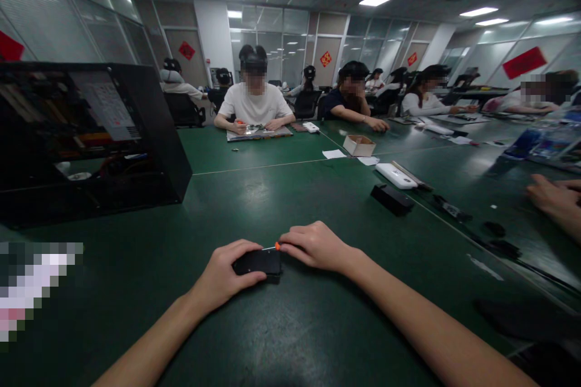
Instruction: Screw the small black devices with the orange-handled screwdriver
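Note:
My left hand [229, 269] is closed around a small black rectangular box [258, 262], thumb on the near side and fingers over the far side. The box is low over the green tabletop; I cannot tell if it touches it. My right hand [315, 246] grips a screwdriver [277, 246] by its orange handle, most of which the fingers hide. Its thin metal shaft points left and lies along the far edge of the box. Where the tip ends is hidden near my left fingers.
At the left stands a large open black computer case [172, 139]. Toward the right lie a black block [391, 199], a white power strip [396, 176] and dark cables. A small cardboard box [359, 145] sits farther back. A co-worker's hand [556, 199] rests at the right; other people sit opposite.

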